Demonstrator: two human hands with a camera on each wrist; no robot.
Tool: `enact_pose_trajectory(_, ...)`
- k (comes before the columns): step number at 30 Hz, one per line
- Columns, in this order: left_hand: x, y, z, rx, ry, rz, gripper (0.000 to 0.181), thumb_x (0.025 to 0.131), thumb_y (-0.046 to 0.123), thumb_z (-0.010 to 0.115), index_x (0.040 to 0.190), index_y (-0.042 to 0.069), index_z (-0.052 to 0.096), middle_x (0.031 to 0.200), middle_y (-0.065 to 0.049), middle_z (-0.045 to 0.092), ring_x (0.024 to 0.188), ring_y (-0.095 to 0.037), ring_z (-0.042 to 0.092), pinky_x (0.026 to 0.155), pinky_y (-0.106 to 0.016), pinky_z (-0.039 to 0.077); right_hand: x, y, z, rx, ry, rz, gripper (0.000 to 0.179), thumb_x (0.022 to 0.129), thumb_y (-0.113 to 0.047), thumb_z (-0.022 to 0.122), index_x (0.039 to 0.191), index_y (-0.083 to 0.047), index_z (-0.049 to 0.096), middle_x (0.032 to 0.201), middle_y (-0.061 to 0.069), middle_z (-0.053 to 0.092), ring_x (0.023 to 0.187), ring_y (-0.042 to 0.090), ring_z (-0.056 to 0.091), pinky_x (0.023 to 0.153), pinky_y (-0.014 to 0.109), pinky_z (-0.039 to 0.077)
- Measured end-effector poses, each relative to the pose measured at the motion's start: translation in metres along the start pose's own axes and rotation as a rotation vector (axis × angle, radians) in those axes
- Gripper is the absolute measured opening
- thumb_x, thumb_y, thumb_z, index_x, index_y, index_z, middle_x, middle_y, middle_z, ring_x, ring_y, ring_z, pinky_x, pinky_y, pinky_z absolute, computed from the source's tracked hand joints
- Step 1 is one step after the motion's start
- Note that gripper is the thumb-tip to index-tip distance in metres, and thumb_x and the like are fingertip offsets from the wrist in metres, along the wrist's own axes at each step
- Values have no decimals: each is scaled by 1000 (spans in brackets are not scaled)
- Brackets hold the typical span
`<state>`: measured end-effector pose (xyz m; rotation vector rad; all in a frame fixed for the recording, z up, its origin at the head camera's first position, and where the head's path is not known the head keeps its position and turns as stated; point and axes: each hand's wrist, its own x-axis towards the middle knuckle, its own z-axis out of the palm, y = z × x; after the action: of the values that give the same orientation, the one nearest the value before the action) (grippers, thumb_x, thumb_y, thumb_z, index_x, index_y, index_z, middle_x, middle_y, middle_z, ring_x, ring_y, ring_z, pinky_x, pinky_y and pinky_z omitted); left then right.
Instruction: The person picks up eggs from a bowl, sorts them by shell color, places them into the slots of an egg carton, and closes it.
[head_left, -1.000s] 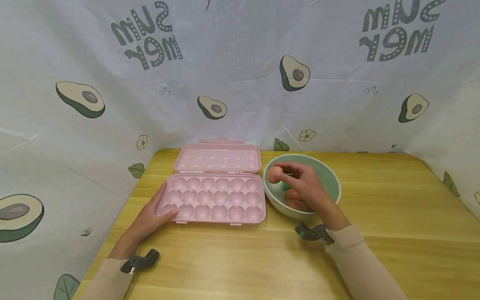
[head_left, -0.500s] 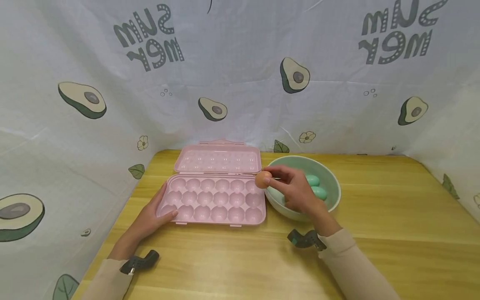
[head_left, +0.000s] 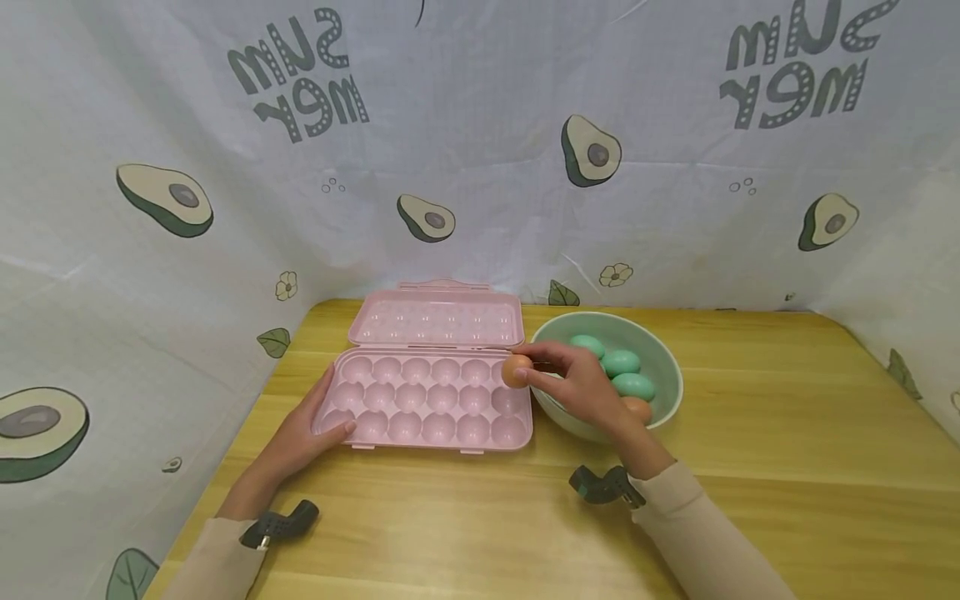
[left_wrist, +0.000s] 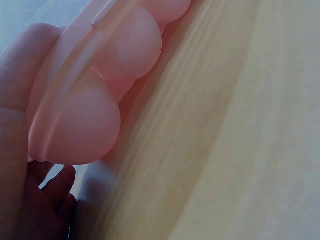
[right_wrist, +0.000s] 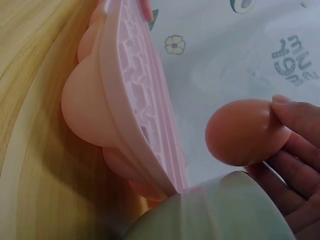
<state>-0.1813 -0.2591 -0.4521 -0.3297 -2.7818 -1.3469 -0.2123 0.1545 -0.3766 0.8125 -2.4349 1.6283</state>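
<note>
A pink plastic egg box lies with its lid folded back; no eggs show in its cups. My left hand grips its near left corner, thumb over the rim and fingers along the side. In the left wrist view, fingers curl beside the rounded underside of the box. Between thumb and fingertips, my right hand pinches a brown egg above the box's far right cup. The right wrist view shows this egg held clear of the box's edge.
Right beside the box stands a pale green bowl, partly hidden by my right hand. Inside are several green eggs and a brown egg. A printed cloth hangs behind the wooden table.
My right hand has carried the brown egg left, out of the bowl and over the box's far right corner. More eggs in the bowl now show. The left hand stays put.
</note>
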Motion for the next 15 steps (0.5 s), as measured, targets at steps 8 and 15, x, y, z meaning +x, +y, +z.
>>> enact_pose_trajectory(8, 0, -1, 1, 8, -2, -5, 98, 83, 34, 73, 157, 20, 9, 159, -19, 16, 143, -44, 17, 111, -64, 16, -1, 0, 0, -160, -3, -25, 28, 87, -21, 72, 113, -9, 71, 111, 0, 70, 109, 20, 64, 93, 36, 51)
enact_pose_trajectory(15, -1, 0, 0, 15, 0, -8, 98, 84, 35, 72, 157, 20, 9, 159, -19, 16, 142, -44, 17, 111, -64, 16, -1, 2, 1, -243, -31, -10, 30, 87, -23, 73, 115, -11, 71, 109, -4, 70, 109, 15, 63, 94, 35, 50)
